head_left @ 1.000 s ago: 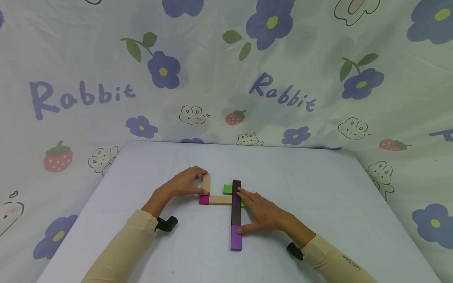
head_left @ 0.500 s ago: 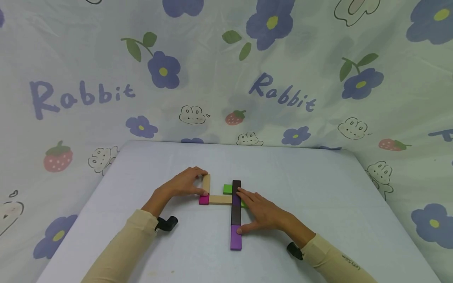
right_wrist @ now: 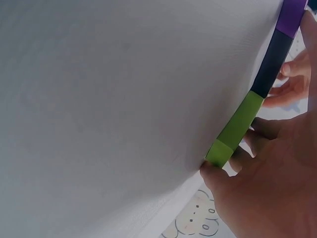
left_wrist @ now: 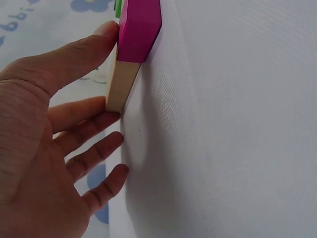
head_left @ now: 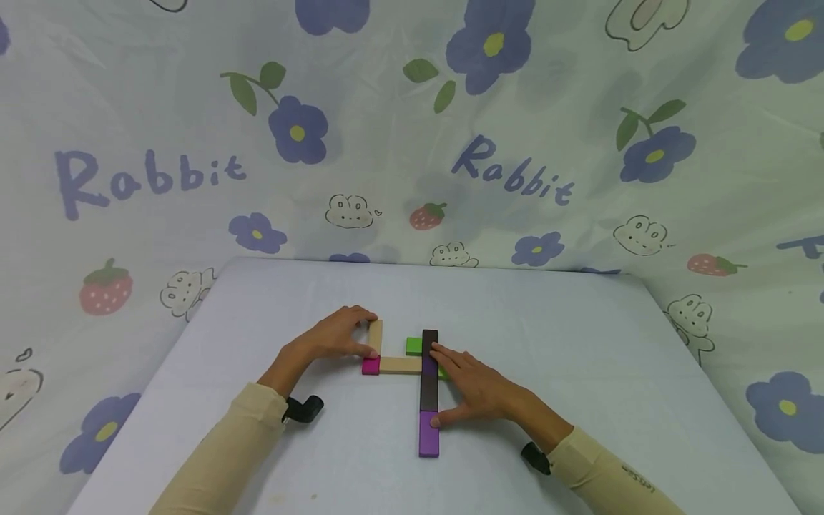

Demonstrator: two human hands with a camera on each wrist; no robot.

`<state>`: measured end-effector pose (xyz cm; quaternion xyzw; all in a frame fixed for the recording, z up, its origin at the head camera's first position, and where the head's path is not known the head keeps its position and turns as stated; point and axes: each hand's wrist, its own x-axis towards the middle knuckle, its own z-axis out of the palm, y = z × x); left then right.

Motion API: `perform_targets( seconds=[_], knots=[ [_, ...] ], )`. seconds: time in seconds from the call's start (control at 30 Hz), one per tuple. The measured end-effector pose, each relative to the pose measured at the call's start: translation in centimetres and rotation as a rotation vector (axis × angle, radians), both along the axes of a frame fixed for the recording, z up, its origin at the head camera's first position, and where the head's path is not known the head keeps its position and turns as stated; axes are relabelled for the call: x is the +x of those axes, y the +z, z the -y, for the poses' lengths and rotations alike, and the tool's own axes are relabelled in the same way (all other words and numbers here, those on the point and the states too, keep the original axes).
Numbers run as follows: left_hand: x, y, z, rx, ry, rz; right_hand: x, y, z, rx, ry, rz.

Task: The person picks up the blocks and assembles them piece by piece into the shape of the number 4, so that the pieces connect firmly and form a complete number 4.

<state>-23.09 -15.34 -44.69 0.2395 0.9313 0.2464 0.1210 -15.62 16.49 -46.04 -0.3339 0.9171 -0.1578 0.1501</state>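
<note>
My left hand [head_left: 331, 336] spans a natural wooden block [head_left: 375, 335] lengthwise, fingertips at its far end and thumb by the magenta block [head_left: 370, 367]. The left wrist view shows the thumb along the magenta block [left_wrist: 141, 29] and fingers at the end of the wooden block [left_wrist: 122, 87]. My right hand [head_left: 483, 390] rests beside a straight row of dark blocks [head_left: 429, 392] ending in a purple block [head_left: 428, 435], its thumb on the purple one. One fingertip touches the end of a lime green block [right_wrist: 241, 121] that sticks out from the row.
A second wooden block [head_left: 400, 365] joins the magenta block to the dark row. A bright green block [head_left: 414, 346] sits left of the row's far end. All lie on a white-covered table [head_left: 547, 322], with a printed curtain [head_left: 386, 143] behind its back edge.
Both hands and the blocks hold nearly the same places. The whole scene has shifted very slightly downward in the head view.
</note>
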Motion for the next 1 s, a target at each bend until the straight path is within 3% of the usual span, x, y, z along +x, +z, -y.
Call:
perform_targets(
  seconds=[0.4,0.87,1.0],
  knots=[
    [0.1,0.0,-0.2,0.010,0.004,-0.006,0.1,-0.1,0.1,0.001,-0.005,-0.006],
    [0.2,0.5,-1.3,0.066,-0.040,-0.132,0.1,0.0,0.2,0.013,-0.018,0.007],
    [0.3,0.7,-2.0,0.084,-0.044,-0.130,0.1,0.0,0.2,0.015,-0.021,0.006]
  ],
)
